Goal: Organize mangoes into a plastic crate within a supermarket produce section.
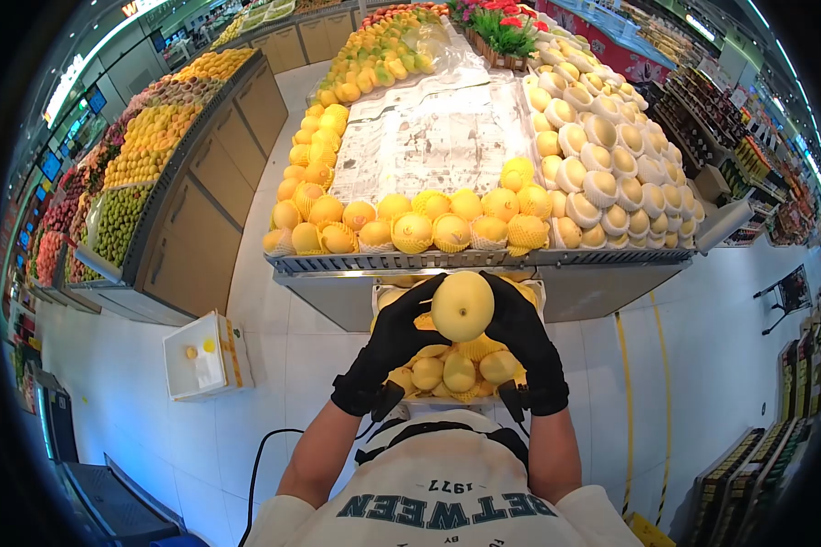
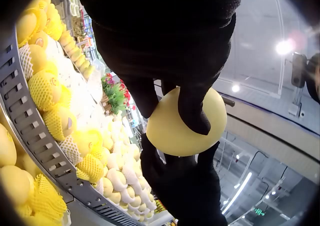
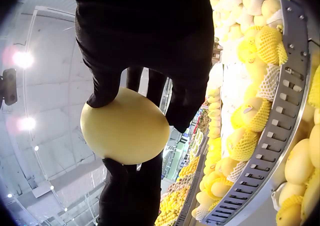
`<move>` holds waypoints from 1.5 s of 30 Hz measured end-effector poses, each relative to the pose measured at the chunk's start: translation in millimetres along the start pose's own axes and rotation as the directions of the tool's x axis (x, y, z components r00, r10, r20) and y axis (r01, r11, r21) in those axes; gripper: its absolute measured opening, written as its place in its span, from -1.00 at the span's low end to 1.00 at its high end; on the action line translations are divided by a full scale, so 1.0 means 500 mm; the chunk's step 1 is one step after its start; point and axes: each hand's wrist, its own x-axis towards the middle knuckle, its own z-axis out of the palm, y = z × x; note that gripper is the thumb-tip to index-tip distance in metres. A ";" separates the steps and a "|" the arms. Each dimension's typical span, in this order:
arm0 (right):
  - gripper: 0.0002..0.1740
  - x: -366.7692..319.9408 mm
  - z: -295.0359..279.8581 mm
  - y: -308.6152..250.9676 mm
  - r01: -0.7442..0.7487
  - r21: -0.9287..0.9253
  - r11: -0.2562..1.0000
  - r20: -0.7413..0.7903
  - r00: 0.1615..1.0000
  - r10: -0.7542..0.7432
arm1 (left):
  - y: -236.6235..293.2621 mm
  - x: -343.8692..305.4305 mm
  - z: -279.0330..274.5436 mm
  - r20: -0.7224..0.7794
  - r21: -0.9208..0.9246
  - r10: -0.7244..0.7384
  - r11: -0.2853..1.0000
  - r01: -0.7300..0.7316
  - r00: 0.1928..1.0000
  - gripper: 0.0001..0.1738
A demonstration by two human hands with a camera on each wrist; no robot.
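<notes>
A smooth, pale yellow melon [image 1: 462,307] is held up in front of the body, above a crate of melons [image 1: 459,371]. From one side my black-gloved left hand [image 1: 400,326] grips it; from the other, my black-gloved right hand [image 1: 525,335] does the same. In the left wrist view, the left thumb and fingers [image 2: 192,106] curl over the melon [image 2: 185,128]. The right wrist view shows the right hand [image 3: 145,46] with its thumb and fingers around the melon [image 3: 125,128]. No foam net covers this fruit.
Ahead, the display stand's slotted metal rail [image 1: 401,263] runs behind a row of melons in yellow foam nets [image 1: 412,233]. White-netted fruit [image 1: 602,159] is piled on the right, around newspaper lining [image 1: 438,137]. A white foam box [image 1: 205,357] stands on the floor at left.
</notes>
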 end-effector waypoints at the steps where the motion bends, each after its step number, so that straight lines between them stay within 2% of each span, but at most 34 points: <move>1: -0.19 -0.004 0.000 -0.011 0.004 0.007 1.000 0.017 1.000 -0.004 | 0.000 -0.002 -0.001 0.000 0.054 0.022 0.998 -0.022 1.000 -0.04; 3: -0.21 -0.008 0.001 -0.019 0.008 0.018 1.000 0.022 1.000 -0.008 | 0.001 -0.006 0.000 0.004 0.161 0.066 0.985 -0.065 0.998 -0.06; 8: -0.24 -0.014 -0.002 -0.020 -0.002 0.008 1.000 -0.014 1.000 0.002 | -0.025 -0.004 0.006 0.014 0.130 0.133 0.982 -0.134 0.991 -0.06; 11: -0.22 -0.015 -0.011 -0.020 -0.019 -0.084 0.996 0.032 0.999 0.022 | -0.027 -0.003 0.008 0.023 0.136 0.164 0.977 -0.166 0.986 -0.05; 14: -0.21 -0.018 -0.018 -0.005 -0.009 -0.052 0.999 0.022 1.000 0.010 | -0.031 -0.001 0.009 0.044 0.109 0.168 0.979 -0.172 0.985 -0.01; 15: -0.22 -0.018 -0.017 -0.001 0.002 0.013 1.000 0.021 1.000 -0.002 | -0.031 0.001 0.008 0.053 0.091 0.165 0.981 -0.169 0.985 0.00; 17: -0.25 -0.016 -0.017 0.007 0.025 0.142 0.990 0.017 0.999 -0.028 | -0.017 0.003 0.010 0.089 -0.030 0.045 0.999 -0.042 0.995 0.09; 21: -0.38 -0.006 -0.022 0.003 -0.059 0.084 0.995 0.021 0.998 0.058 | -0.011 0.005 0.021 0.122 -0.223 -0.111 0.965 0.136 0.986 0.18; 24: -0.44 -0.003 -0.021 -0.009 -0.105 0.099 0.989 0.009 0.994 0.105 | -0.008 0.010 0.021 0.106 -0.174 -0.116 0.976 0.133 0.988 0.14; 27: -0.46 -0.007 -0.018 0.006 -0.114 0.076 0.990 -0.046 0.992 0.118 | -0.082 0.026 0.012 0.095 -0.282 -0.008 0.959 0.034 0.995 -0.02; 30: -0.48 -0.004 -0.007 0.006 -0.162 0.150 0.975 -0.056 0.984 0.172 | -0.055 0.026 0.014 0.195 -0.573 -0.263 0.752 0.327 0.945 -0.25; 33: -0.54 0.004 0.008 0.020 -0.212 0.189 0.959 -0.120 0.964 0.237 | -0.074 0.027 0.001 0.256 -0.484 -0.409 0.731 0.482 0.876 -0.29; 36: -0.60 0.010 0.022 0.037 -0.284 0.174 0.943 -0.224 0.921 0.319 | -0.065 0.032 0.004 0.354 -0.470 -0.486 0.646 0.601 0.799 -0.12; 39: -0.63 0.019 0.033 0.028 -0.355 0.154 0.922 -0.278 0.880 0.385 | -0.076 0.039 0.012 0.354 -0.480 -0.547 0.590 0.649 0.759 -0.01; 42: -0.64 0.020 0.045 0.012 -0.398 0.142 0.906 -0.297 0.856 0.422 | -0.083 0.040 0.010 0.365 -0.510 -0.533 0.571 0.643 0.764 -0.05; 45: -0.64 0.017 0.044 0.024 -0.359 0.157 0.920 -0.276 0.879 0.390 | -0.088 0.041 0.009 0.381 -0.510 -0.533 0.560 0.653 0.755 -0.06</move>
